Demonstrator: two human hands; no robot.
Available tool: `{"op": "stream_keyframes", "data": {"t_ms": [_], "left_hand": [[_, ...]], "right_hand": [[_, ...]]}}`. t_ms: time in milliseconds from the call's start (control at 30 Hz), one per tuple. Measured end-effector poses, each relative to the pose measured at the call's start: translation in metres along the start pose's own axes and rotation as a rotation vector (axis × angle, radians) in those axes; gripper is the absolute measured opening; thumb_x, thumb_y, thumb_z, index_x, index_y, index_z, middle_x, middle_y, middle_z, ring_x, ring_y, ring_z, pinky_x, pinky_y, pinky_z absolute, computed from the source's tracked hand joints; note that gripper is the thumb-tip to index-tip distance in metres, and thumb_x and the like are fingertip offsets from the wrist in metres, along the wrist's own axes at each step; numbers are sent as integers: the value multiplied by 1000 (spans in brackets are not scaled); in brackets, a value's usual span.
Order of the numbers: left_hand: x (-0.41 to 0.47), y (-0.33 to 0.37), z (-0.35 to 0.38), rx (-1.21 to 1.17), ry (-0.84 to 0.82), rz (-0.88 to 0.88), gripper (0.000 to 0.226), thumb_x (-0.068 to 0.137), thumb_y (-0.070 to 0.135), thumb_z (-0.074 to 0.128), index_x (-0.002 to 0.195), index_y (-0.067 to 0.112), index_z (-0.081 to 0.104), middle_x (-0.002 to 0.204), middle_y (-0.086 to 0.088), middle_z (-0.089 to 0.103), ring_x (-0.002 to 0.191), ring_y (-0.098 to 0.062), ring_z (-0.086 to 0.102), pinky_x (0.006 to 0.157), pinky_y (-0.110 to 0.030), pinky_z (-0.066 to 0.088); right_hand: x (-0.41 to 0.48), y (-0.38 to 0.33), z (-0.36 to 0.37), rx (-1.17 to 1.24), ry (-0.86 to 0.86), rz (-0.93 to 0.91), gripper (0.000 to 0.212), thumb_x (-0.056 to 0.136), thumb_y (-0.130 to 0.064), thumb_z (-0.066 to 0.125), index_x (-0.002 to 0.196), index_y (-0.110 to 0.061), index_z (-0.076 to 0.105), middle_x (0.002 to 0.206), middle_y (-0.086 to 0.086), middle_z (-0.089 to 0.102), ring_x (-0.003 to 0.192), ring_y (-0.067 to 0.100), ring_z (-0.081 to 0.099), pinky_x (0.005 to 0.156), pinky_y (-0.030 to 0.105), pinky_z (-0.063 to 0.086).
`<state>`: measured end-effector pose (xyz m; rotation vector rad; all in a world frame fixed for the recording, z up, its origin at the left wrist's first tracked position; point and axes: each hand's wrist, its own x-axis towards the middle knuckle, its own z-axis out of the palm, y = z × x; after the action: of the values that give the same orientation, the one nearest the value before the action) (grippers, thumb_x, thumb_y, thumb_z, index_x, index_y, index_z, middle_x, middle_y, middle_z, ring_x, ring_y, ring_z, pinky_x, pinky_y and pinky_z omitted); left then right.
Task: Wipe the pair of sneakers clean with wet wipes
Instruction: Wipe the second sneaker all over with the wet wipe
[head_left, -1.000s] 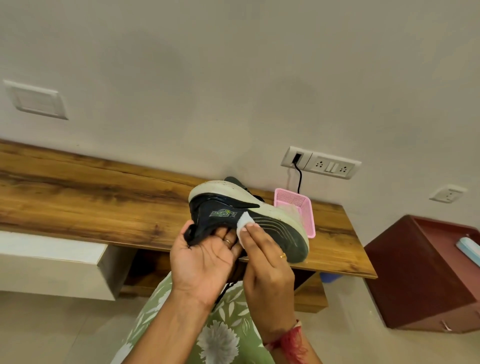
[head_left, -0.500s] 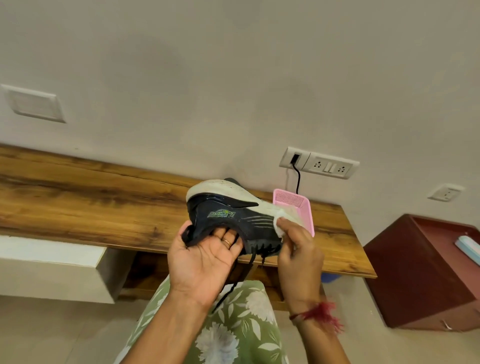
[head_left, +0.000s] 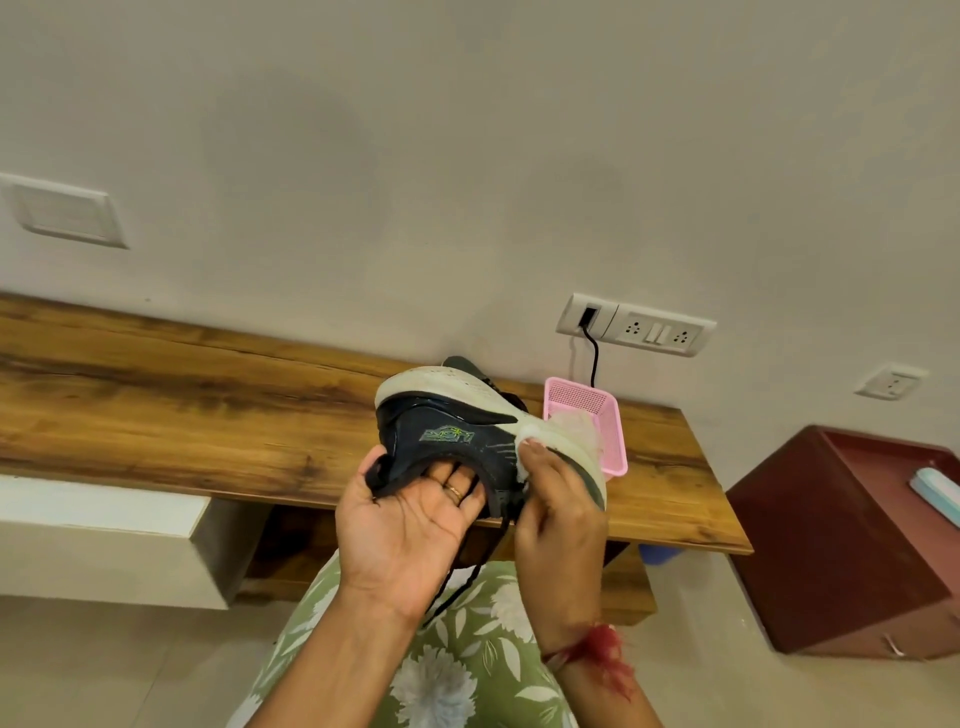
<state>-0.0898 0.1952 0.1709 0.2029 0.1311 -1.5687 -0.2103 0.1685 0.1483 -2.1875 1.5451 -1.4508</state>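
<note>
A dark navy sneaker with a white sole and a green logo is held upside down in the air, sole up. My left hand grips it at the heel opening, fingers curled inside the collar. My right hand presses a white wet wipe against the side of the sneaker near the sole, fingers bent over the wipe. Black laces hang down between my hands. A second dark sneaker shows only partly behind the held one, on the wooden shelf.
A long wooden shelf runs along the wall. A pink mesh basket stands on it at the right. A black cable hangs from a wall socket. A dark red cabinet stands at the right. My floral green clothing fills the bottom.
My right hand with the wipe slid right toward the toe, then came back left and up along the sneaker's side. The left hand kept its hold on the heel.
</note>
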Motion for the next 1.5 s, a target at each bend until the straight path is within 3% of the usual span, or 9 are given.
{"op": "stream_keyframes", "data": {"t_ms": [133, 333, 567, 700, 900, 1067, 1267, 1367, 1500], "left_hand": [[0, 4, -4, -13, -24, 2, 82, 61, 29, 71, 136, 2, 49, 130, -24, 57, 119, -39, 56, 93, -60, 42], [0, -1, -2, 3, 20, 10, 61, 81, 36, 43, 132, 5, 53, 128, -22, 59, 122, -37, 54, 104, -52, 39], [2, -2, -8, 76, 33, 28, 52, 93, 38, 37, 92, 1, 74, 91, -17, 72, 79, -24, 71, 71, -35, 60], [1, -9, -7, 156, 53, 14, 52, 88, 38, 41, 108, 1, 70, 117, -23, 64, 106, -31, 63, 102, -45, 44], [0, -3, -9, 140, 50, 58, 70, 95, 56, 34, 86, 1, 77, 90, -18, 72, 77, -24, 72, 62, -34, 60], [-2, -8, -4, 298, 67, 65, 66, 96, 55, 27, 101, 9, 75, 111, -16, 70, 93, -21, 71, 87, -37, 54], [1, -3, -18, 272, 133, 77, 66, 93, 58, 37, 93, 6, 78, 104, -16, 71, 91, -24, 71, 82, -34, 56], [0, -3, -18, 299, 131, 100, 65, 94, 56, 36, 84, 7, 78, 94, -15, 72, 81, -22, 72, 73, -31, 59], [0, -1, -8, 344, 97, 103, 60, 97, 51, 31, 98, 10, 75, 108, -16, 71, 85, -20, 70, 84, -36, 50]], "right_hand": [[-6, -19, -6, 166, -99, -105, 47, 75, 5, 42, 113, -8, 66, 116, 3, 65, 113, 7, 56, 97, 20, 44], [2, 1, -2, 0, -42, 0, 47, 73, 6, 46, 114, -7, 65, 115, 6, 65, 110, 13, 57, 95, 28, 42], [-5, -44, -9, 189, -164, -127, 43, 76, -3, 43, 109, -10, 68, 112, -2, 66, 108, 5, 58, 94, 20, 45], [14, -23, -4, 96, -66, 8, 46, 72, 3, 45, 110, -9, 68, 109, 1, 67, 104, 9, 59, 89, 31, 47], [12, -51, -11, 284, -266, -169, 40, 76, -7, 42, 105, -11, 70, 106, -3, 67, 102, 0, 59, 87, 17, 47], [43, -42, -4, 75, -243, -183, 46, 78, -15, 34, 108, -11, 69, 112, 0, 65, 107, 16, 58, 92, 28, 47], [6, -53, 0, -99, -355, -383, 32, 79, -18, 49, 104, -10, 68, 108, 0, 64, 102, 15, 59, 77, 26, 54], [10, -49, -6, 28, -355, -331, 38, 79, -18, 41, 103, -8, 69, 106, 2, 65, 99, 14, 59, 85, 23, 49], [32, -42, -6, -75, -194, -294, 41, 82, -11, 37, 111, -4, 66, 113, 9, 64, 107, 20, 56, 95, 22, 40]]}}
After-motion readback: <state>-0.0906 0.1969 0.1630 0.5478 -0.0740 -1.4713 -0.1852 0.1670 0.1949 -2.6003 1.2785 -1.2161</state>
